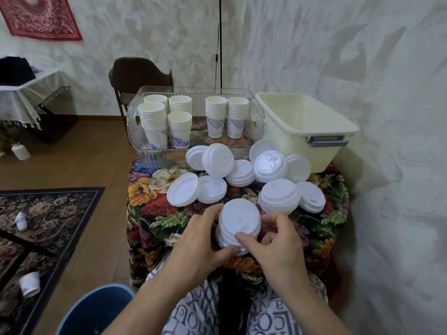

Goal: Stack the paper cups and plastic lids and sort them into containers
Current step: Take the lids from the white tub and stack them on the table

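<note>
While the person sits at the small table (154, 213) with its flowered cloth, both hands work one stack of white lids (238, 224) at the near edge. The left hand (196, 243) curls round the stack's left side, thumb under its near rim; the right hand (275, 240) grips the right side, thumb lying on the top lid. Behind the stack, loose lids and short piles of lids (242, 175) lie scattered across the cloth, some overlapping. Farther back stands a clear bin (135, 131) holding six stacks of paper cups (180, 128), four at its left, two at its right. Just beside it on the right is a cream tub (321, 131). A blue bucket (96, 308) stands on the floor by the left arm.
</note>
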